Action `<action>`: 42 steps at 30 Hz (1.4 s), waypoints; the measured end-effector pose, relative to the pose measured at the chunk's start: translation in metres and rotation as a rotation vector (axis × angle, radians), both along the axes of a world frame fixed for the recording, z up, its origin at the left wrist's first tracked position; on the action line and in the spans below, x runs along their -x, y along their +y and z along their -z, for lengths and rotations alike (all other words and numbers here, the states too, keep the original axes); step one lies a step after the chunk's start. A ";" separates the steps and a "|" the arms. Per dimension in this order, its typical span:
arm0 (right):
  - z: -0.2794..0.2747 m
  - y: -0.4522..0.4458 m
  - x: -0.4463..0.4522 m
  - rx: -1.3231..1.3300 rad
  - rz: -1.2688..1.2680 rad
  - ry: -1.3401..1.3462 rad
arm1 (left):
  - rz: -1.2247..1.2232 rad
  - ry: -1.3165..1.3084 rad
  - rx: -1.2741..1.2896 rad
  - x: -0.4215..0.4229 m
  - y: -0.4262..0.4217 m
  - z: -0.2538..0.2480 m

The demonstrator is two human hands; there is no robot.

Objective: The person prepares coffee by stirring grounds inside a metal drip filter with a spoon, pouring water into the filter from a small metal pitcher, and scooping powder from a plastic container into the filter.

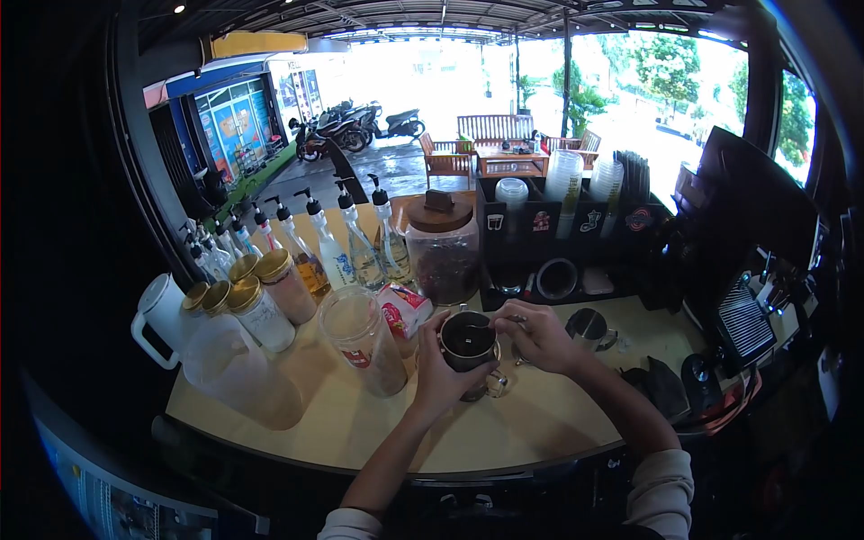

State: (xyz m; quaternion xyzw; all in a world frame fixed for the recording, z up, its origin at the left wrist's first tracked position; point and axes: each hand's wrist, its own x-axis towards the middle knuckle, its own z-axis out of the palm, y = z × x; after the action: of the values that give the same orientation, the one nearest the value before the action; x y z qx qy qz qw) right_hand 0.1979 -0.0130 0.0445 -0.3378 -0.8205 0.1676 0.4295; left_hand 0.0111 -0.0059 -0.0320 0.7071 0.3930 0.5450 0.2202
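Note:
My left hand (441, 371) is wrapped round a metal cup (468, 362) with dark contents, held above the counter. My right hand (538, 335) is closed in a pinch at the cup's right rim, on a thin spoon-like handle (517, 318). Its lower end is hidden. Just under the cup shows a clear curved handle (496, 385); whether it belongs to a separate glass mug I cannot tell. To the left of my left hand stand a tall clear container (362, 346) with a red label and a red-and-white packet (404, 309).
Pump bottles (367, 256) and gold-lidded jars (263, 315) line the left side, near a white pitcher (160, 319). A wooden-lidded jar (441, 256) stands behind my hands. Right of it is a black cup organizer (571, 241). A metal pitcher (588, 329) and dark cloth (660, 387) lie right.

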 end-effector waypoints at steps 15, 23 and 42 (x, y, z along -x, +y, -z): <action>0.000 0.008 0.000 -0.003 -0.021 -0.044 | 0.394 -0.112 0.184 0.028 0.024 0.009; 0.003 0.008 0.003 -0.003 -0.090 -0.004 | 0.030 -0.003 0.132 0.008 0.006 -0.004; 0.004 0.004 0.008 -0.016 -0.066 -0.042 | 0.053 -0.011 0.099 0.005 0.007 -0.005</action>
State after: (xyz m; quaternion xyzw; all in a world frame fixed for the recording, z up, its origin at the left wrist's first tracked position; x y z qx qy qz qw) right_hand 0.1896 -0.0088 0.0402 -0.3106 -0.8413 0.1679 0.4092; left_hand 0.0059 0.0009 -0.0274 0.7025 0.3995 0.5228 0.2713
